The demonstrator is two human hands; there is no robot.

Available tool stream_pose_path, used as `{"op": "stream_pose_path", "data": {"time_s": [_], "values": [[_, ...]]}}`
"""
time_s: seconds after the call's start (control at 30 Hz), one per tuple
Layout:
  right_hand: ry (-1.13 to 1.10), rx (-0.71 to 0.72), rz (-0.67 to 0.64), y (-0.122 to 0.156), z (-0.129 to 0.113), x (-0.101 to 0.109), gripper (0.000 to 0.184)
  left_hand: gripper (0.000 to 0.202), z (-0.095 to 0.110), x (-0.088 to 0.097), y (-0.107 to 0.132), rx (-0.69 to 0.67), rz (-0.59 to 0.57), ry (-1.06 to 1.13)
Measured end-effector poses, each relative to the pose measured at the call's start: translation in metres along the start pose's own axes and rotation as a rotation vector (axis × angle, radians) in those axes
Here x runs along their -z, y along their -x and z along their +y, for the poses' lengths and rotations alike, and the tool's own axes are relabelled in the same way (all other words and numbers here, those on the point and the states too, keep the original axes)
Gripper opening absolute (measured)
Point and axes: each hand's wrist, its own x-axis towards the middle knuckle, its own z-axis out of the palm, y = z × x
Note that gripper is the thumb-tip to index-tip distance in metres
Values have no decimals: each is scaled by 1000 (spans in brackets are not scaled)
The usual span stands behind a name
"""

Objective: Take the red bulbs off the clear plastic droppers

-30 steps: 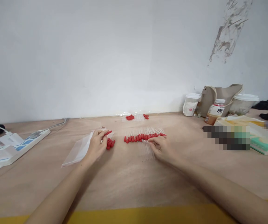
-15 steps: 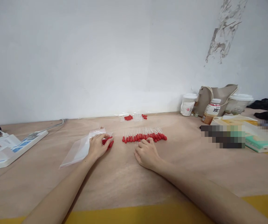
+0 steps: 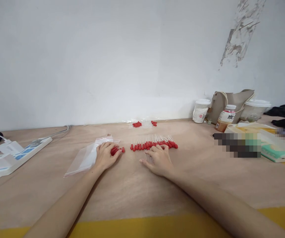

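Observation:
My left hand (image 3: 106,156) curves over a small group of red pieces (image 3: 114,150), fingers on the far side and thumb on the near side. A loose red piece (image 3: 123,149) lies just beyond the thumb tip. At the middle of the table is a row of thin whitish sticks with bulb-shaped red heads (image 3: 139,146), the heads towards me. My right hand (image 3: 160,162) rests at the near side of that row, thumb spread from the fingers and fingertips by the heads. Thin clear sticks (image 3: 148,156) show partly beneath it.
A clear zip bag (image 3: 79,162) lies left of my left hand. Near the wall, clear plastic holds more red pieces (image 3: 137,124). A power strip (image 3: 25,155) stands at the left. Cups, a bottle (image 3: 226,118), a bag (image 3: 218,105) and a tray (image 3: 278,157) sit at the right.
My right thumb has opened away from the fingers, uncovering clear sticks beneath. My left thumb has shifted slightly right, and a loose red piece now shows beside it.

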Motion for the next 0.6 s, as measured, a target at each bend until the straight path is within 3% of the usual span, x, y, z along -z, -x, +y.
{"op": "stream_pose_path", "data": {"time_s": [0.17,0.33,0.43,0.6], "values": [[-55,-38,40,-1,29,11,25,18,11,4,-3,-20,43,16],[-98,12,105,11,56,13,20,19,33,-1,-23,-41,-110,45],[-127,2,175,20,61,11,18,25,42,-11,-41,56,-202,-22],[-150,20,167,25,58,10,16,36,49,-34,-61,230,-299,-146]]}}
